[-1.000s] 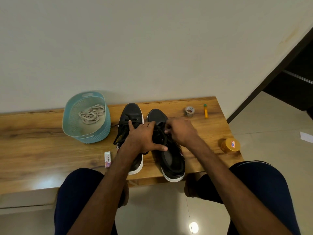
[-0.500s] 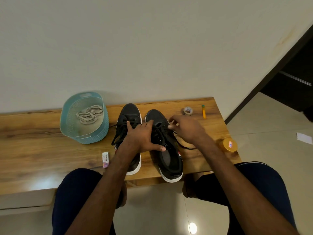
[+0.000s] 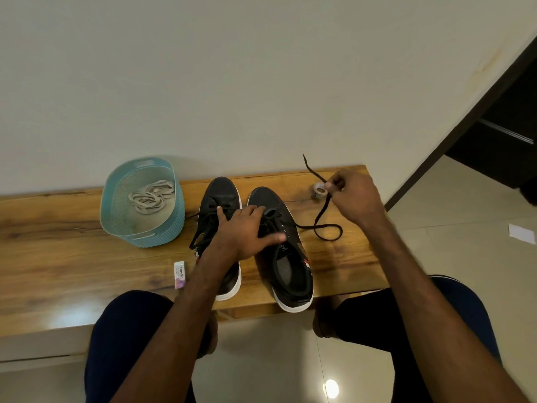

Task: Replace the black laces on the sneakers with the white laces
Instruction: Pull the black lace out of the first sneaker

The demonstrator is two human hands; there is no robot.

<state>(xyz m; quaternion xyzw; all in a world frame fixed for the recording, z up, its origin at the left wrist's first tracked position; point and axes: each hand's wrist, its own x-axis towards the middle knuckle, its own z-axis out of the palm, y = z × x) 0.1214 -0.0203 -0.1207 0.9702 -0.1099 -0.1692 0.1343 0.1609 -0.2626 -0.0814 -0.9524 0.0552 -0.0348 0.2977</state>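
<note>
We take the pair of sneakers as the dial's centre, with the wall at 12. Our left hand (image 3: 244,228) lies flat with its fingers spread, pressing on the lacing of the right sneaker (image 3: 290,271). Its wrist crosses the left sneaker (image 3: 223,193). Our right hand (image 3: 356,196) is at 2 o'clock, raised above the table's (image 3: 58,242) far right corner. It pinches the black lace (image 3: 322,212) between thumb and fingertips. The lace's free end sticks up towards 12, and below the pinch it drops into a loose loop on the wood at 3 before running into the right sneaker's eyelets.

Both heels reach the near edge at 6, with our knees just beyond. A roll of tape (image 3: 319,189) sits beside the raised hand. The white laces (image 3: 151,196) lie coiled in a blue basket (image 3: 116,216) at 10, against the far edge. An eraser (image 3: 179,274) lies at 8. Bare wood runs from the basket out towards 9.
</note>
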